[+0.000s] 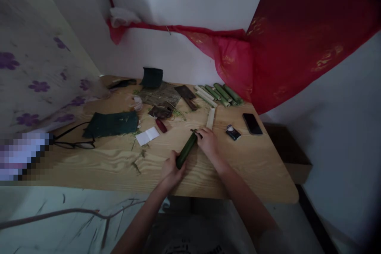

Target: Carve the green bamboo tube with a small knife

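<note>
A dark green length of bamboo [187,151] lies slanted over the front middle of the wooden table. Around its near end my left hand [173,168] is closed. My right hand [207,141] is at the far end, its fingers pinched on a small dark thing [194,131] that juts out to the left; its kind is too small to make out. Just beyond the right hand lies a pale split bamboo strip [210,118]. At the back right several cut green bamboo pieces [222,92] lie side by side, some with their pale inner face up.
On the table [244,174] lie a cleaver [187,96], a red oval object [161,126], white folded paper [147,136], dark green sheets [111,124], glasses [76,145], a small dark packet [232,132] and a phone [252,123]. Red cloth [282,47] hangs at the right.
</note>
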A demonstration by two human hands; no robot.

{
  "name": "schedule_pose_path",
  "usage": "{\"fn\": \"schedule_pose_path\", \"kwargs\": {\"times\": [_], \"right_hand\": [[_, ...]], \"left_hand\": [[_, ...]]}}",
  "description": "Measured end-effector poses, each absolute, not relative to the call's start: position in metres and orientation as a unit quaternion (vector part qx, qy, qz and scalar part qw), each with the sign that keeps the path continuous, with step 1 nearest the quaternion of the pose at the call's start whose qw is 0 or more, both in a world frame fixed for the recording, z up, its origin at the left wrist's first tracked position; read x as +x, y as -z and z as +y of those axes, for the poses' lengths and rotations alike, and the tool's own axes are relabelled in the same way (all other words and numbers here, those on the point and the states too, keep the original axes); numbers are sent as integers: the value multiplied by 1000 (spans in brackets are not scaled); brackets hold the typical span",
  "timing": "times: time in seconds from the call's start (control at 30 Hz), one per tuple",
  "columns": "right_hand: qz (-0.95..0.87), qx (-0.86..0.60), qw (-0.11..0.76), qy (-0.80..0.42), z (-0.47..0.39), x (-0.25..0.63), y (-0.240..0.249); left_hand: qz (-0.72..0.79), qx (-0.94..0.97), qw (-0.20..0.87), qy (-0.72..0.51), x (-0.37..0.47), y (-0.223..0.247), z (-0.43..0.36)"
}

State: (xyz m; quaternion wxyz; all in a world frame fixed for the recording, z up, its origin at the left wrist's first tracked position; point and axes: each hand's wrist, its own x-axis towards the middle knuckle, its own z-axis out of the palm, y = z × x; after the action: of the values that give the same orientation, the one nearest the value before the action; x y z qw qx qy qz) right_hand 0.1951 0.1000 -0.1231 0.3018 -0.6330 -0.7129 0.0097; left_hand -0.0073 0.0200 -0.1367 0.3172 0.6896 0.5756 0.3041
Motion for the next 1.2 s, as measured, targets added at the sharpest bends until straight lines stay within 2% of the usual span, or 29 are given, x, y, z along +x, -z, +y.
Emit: {"fn": "schedule_pose_path", "kwargs": {"times": [0.17,0.4,0.63,0.8,0.97,1.2], "right_hand": [[-718,-632,292,-8,110,199,127],[-760,-599,253,-3,69,183,129],[-777,-570,266,-1,34,168,133],[-757,-617,213,4,69,175,122],[-748,-630,211,-2,108,183,116],[-791,-569,225,5,47,171,134]], "left_hand": [[603,650,329,-325,-5,133,20],[610,634,321,-349,-5,133,20],[605,661,331,-296,-7,134,20],[604,679,338,-246,-6,132,21],[616,666,343,-241,-5,129,21],[602,675,332,-268,-8,134,19]]}}
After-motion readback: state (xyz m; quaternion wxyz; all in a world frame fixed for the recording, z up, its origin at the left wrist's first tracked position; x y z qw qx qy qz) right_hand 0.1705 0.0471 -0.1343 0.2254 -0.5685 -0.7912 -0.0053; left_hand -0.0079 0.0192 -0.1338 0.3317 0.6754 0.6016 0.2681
